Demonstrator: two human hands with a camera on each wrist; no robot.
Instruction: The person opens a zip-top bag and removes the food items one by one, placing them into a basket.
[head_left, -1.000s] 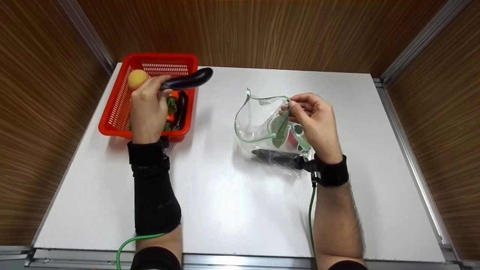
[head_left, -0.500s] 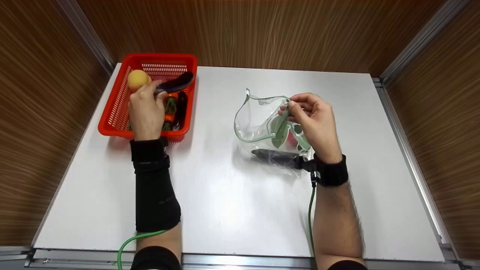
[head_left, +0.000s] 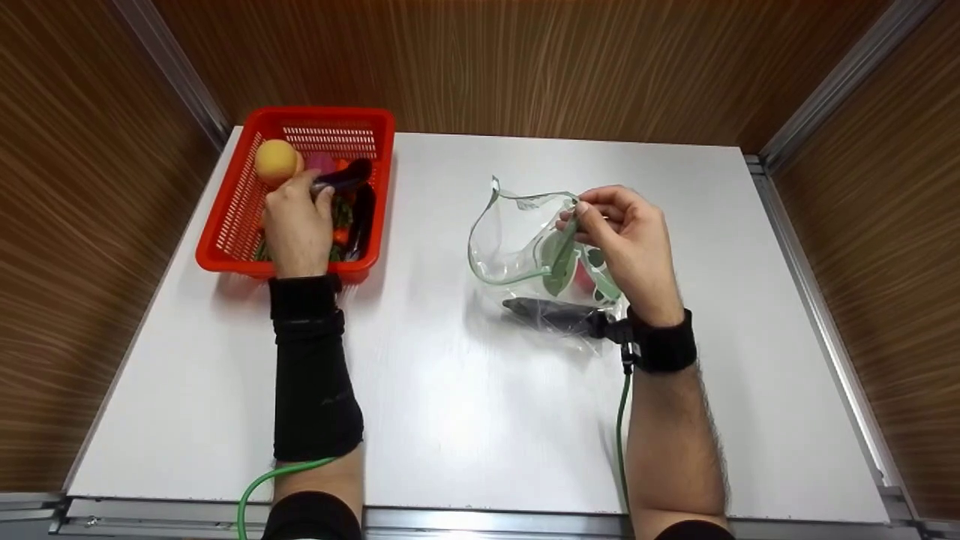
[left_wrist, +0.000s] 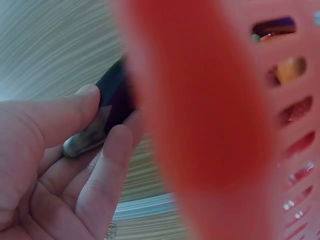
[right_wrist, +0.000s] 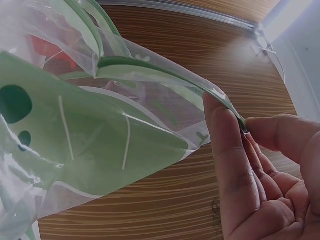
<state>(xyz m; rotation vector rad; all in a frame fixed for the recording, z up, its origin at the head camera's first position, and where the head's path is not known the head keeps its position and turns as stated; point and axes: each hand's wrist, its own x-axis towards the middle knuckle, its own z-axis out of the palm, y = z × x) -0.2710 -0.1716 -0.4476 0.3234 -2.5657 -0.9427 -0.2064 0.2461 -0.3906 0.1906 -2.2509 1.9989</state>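
Note:
My left hand (head_left: 298, 225) is over the red basket (head_left: 210, 251), pinching a dark purple eggplant (head_left: 345, 177) by its stem end. In the left wrist view the thumb and fingers grip the eggplant (left_wrist: 112, 92), while the basket's blurred rim (left_wrist: 200, 100) hides its far part. My right hand (head_left: 630, 240) pinches the green-edged mouth of a clear zip bag (head_left: 484, 255), holding it open. Another dark eggplant (head_left: 551, 315) lies inside the bag. The right wrist view shows thumb and fingers on the bag's green zip edge (right_wrist: 220, 95), above a printed green leaf shape (right_wrist: 95, 135).
In the basket lie a yellow round fruit (head_left: 275, 160), a purple item (head_left: 321, 163), another eggplant (head_left: 361, 223) and orange vegetables with green tops (head_left: 341, 225). Wood-grain panels (head_left: 480, 67) enclose the white table (head_left: 450, 420) at the back and sides. Green cables run from both wrists.
My left hand has lowered the eggplant from above the basket's right rim into the basket, moving it left and down. My right hand and the bag have stayed in place.

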